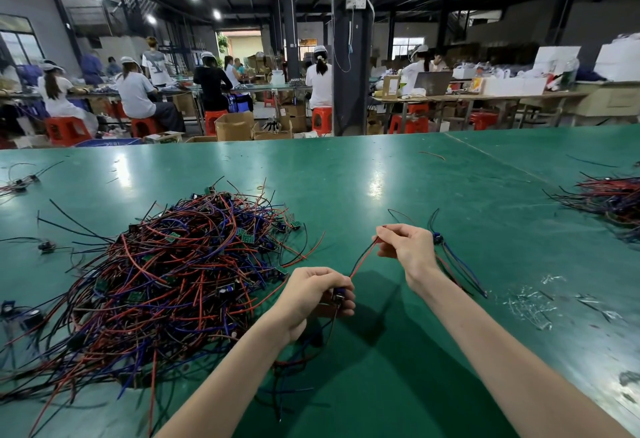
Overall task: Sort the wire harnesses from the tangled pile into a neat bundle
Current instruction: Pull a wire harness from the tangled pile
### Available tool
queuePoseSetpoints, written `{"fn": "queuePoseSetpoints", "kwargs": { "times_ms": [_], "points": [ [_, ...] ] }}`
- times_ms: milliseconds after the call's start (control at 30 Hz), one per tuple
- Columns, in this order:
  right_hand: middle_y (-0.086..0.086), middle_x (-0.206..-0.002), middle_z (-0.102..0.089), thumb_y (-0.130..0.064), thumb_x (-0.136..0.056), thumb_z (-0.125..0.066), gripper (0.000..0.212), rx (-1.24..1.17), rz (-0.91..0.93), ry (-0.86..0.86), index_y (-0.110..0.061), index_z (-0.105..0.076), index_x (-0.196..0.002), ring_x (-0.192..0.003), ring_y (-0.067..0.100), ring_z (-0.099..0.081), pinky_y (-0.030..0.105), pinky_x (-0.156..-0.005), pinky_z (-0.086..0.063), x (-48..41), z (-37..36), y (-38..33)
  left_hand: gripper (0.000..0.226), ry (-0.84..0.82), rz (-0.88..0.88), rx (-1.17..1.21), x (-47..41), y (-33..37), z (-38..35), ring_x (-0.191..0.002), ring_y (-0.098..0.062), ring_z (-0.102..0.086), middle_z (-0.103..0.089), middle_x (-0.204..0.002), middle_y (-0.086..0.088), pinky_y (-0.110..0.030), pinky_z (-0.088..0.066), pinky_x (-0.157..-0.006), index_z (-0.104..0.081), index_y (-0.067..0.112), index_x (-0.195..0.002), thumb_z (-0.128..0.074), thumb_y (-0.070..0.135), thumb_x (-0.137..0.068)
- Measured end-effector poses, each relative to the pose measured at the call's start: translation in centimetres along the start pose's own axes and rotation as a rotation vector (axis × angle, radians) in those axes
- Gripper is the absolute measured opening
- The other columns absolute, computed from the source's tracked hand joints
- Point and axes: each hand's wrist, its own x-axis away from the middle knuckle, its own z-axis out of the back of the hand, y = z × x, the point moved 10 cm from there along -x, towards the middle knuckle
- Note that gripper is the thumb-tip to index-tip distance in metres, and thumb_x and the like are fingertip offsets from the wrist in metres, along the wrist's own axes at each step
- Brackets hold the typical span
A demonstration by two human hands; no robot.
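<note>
A green worktable (pixel 398 174) fills the lower two thirds of the frame. On its left-centre lies the tangled pile (pixel 180 274), a wide mound of red, black and blue wires with small green circuit boards and dark components caught in it.

Just right of the pile, low in the centre, the left hand (pixel 317 293) is curled round the component end of one wire harness (pixel 337 296), lifted clear of the table. From there its red and black leads (pixel 362 261) run up and to the right to the right hand (pixel 405 247), which pinches them between thumb and fingertips.

Right behind that hand sits a small group of harnesses (pixel 437 238) with a blue part, its wires trailing toward the lower right. I cannot tell whether the hand holds it or it lies on the table.

A second heap of wires (pixel 616 202) rests at the right edge. Single loose harnesses (pixel 46 246) lie along the left edge, and clear plastic scraps (pixel 533 306) are scattered at the lower right.

Across the top, seated workers (pixel 135 91) on red stools (pixel 65 129) face other benches.
</note>
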Motion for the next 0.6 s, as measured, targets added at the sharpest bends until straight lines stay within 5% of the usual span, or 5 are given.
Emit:
{"fn": "queuePoseSetpoints", "kwargs": {
  "times_ms": [600],
  "points": [
    [0.007, -0.062, -0.064, 0.001, -0.084, -0.066, 0.015, 0.179, 0.053, -0.203, -0.007, -0.064, -0.072, -0.049, 0.008, -0.061, 0.02, -0.049, -0.049, -1.0, -6.7, 1.5, 0.03, -0.026, -0.091, 0.031, 0.2, 0.8, -0.4, -0.049, -0.019, -0.06, -0.063, -0.06, -0.013, -0.028, -0.054, -0.05, -0.069, 0.008, -0.06, -0.058, 0.0, -0.086]
  ]
}}
